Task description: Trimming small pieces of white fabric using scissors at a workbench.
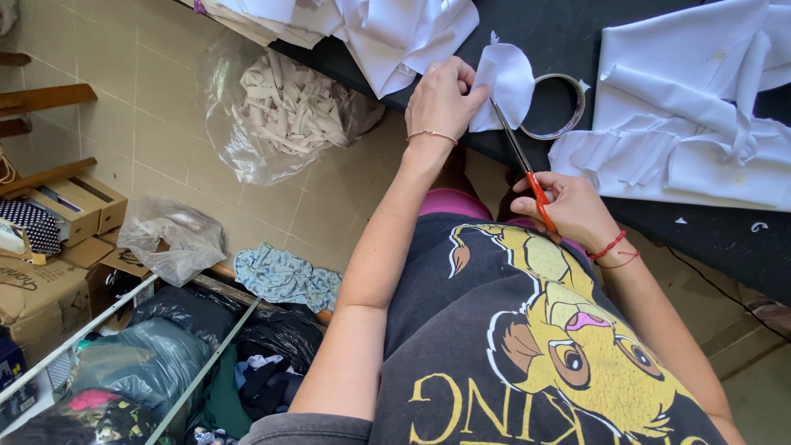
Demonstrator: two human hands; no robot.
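Left hand: your left hand (441,100) is pinching the white fabric piece (507,82) between thumb and fingers, closed on its left edge, and holding it up just above the edge of the black bench (659,231).

Right hand: your right hand (568,210) is gripping the red-handled scissors (521,161), fingers closed through the loops, blades pointing up and away from you into the lower edge of the fabric.

Fabric piece: it is sitting between the two hands, rounded along its top, partly covering the metal ring (568,107) that is lying on the bench behind it.

Cutting well: I judge you are trimming a curve, so keep turning the fabric into the blades with the left hand instead of twisting the scissors; keep the cloth taut near the cut and your thumb clear of the blade line.

Blade use: take longer bites near the pivot, since short snips at the tips are likely to be leaving a jagged edge.

Nearby: folded white cloth (692,107) is lying to the right on the bench; a clear bag of white strips (288,111) is resting on the tiled floor to the left.
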